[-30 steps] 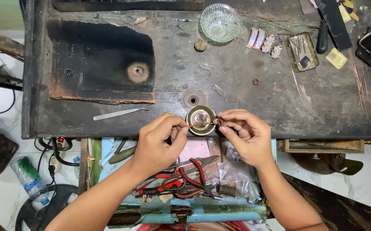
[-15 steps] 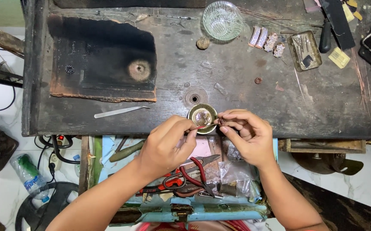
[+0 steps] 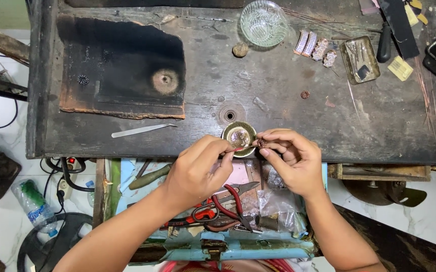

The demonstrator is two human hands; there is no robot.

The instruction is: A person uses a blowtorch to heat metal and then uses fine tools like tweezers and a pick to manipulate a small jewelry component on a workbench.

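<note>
Head view: right hand (image 3: 291,163) pinching small copper bead (image 3: 261,143) beside brass dish (image 3: 239,137) at surface (image 3: 278,100) edge; left hand (image 3: 200,168) closed on thin wire (image 3: 236,149). Likely light, delicate; best gripped by rim.

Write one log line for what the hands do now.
left hand: pinches thin tool | right hand: pinches tiny reddish bead | under: small round brass dish

One head-worn camera looks straight down from above, fairly near, onto the counter (image 3: 278,100), its near edge and the floor beside.
</note>
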